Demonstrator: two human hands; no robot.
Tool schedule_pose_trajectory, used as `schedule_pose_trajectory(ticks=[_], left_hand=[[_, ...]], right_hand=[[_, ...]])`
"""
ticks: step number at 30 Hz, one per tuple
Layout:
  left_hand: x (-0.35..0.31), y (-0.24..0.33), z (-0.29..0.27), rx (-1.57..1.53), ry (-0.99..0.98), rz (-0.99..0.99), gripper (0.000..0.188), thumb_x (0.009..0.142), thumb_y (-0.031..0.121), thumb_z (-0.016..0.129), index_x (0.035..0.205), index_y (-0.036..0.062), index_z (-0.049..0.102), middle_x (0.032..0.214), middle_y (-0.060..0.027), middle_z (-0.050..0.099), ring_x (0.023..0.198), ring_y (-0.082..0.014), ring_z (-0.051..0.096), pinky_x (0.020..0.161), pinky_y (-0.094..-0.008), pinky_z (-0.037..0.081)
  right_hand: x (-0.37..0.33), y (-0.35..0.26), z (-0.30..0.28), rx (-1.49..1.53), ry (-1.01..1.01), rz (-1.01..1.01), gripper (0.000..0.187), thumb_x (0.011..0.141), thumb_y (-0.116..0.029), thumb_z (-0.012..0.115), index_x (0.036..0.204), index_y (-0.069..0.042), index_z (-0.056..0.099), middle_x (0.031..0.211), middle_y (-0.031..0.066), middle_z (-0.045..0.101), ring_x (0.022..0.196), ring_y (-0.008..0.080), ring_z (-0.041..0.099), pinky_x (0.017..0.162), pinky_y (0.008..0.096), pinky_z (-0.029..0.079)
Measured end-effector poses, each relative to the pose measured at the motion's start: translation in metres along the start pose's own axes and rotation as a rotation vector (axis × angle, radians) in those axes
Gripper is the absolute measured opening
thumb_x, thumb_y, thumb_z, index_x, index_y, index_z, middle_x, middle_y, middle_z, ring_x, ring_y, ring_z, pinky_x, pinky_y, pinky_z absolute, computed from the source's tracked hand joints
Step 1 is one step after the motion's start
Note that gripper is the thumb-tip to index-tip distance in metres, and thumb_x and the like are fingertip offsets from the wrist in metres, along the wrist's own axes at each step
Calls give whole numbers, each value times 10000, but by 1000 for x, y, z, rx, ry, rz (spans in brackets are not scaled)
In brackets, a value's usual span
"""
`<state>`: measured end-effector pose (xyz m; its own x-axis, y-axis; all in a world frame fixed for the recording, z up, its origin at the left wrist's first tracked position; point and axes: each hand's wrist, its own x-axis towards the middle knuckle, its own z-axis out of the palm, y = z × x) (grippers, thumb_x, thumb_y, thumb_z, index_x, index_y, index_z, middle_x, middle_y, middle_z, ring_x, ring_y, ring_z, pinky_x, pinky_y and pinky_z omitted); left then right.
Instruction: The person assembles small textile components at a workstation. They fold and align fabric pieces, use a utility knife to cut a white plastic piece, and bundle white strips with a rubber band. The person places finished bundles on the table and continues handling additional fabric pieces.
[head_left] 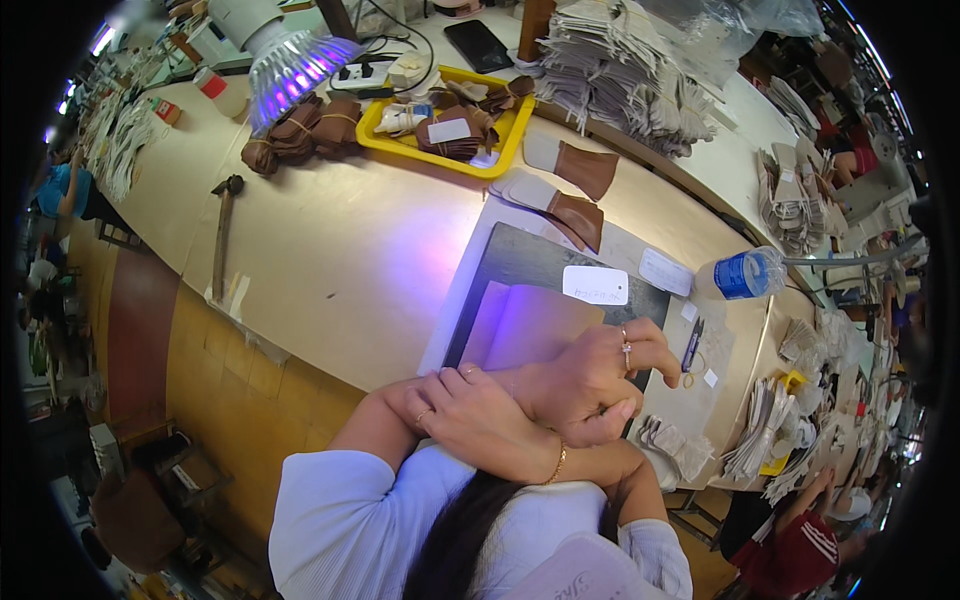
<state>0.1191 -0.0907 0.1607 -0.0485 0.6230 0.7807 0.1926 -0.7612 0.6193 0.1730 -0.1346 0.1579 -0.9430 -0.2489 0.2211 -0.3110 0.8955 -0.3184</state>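
My arms are crossed in front of my body. My right hand (465, 412) lies over my left forearm, its fingers wrapped round it. On the other side, my left hand (600, 382) hangs bent at the wrist, fingers loosely curled and apart from the thumb, with nothing seen in it. Beneath and beyond it, a tan folded sheet (535, 322) rests on a dark slab (530, 262), partly hidden by my hand and arm. A white tag (596, 285) sits on the slab by the sheet. Brown pieces with pale ends (575, 215) lie just past the slab.
A yellow tray (375, 152) holds brown pieces and small items. Left are a hammer (222, 240), brown bundles (335, 125) and a lit lamp (290, 80). A bottle (745, 275) and pen (692, 345) stand or lie right. Stacked pale bundles (620, 70) are behind; other people work nearby.
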Motion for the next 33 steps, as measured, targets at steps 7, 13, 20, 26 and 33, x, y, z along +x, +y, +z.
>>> schedule_pose_trajectory(ticks=[7,13,20,26,33], left_hand=[[3,3,-5,35,-37,-19,266,746,178,454,596,16,601,1034,-172,613,912,-297,509,649,-365,466],[2,2,-5,70,-54,-29,307,752,216,433,579,25,600,1026,-165,621,899,-284,512,613,-355,457],[2,0,-2,81,-18,-16,284,737,213,440,563,40,581,1004,-160,628,881,-279,510,601,-348,449],[2,1,-3,79,-4,-21,277,748,205,443,571,44,584,987,-154,633,879,-273,509,588,-339,439],[3,5,-2,101,6,-70,206,744,137,507,584,46,601,952,-127,632,855,-258,516,593,-333,443]], right_hand=[[-1,-1,3,-14,28,6,164,798,-136,542,924,-40,589,771,74,592,739,191,564,707,295,408],[-2,-1,3,-26,58,10,150,804,-141,541,912,-49,591,768,65,596,727,179,558,699,286,394],[-2,-2,1,-43,42,12,146,818,-145,537,916,-53,596,776,62,601,727,174,557,702,286,391],[-2,-1,3,-38,35,10,147,824,-146,535,921,-54,597,781,60,604,733,171,560,702,283,392],[-1,-1,1,-43,21,15,151,819,-148,537,921,-51,594,775,59,604,729,169,562,701,279,394]])
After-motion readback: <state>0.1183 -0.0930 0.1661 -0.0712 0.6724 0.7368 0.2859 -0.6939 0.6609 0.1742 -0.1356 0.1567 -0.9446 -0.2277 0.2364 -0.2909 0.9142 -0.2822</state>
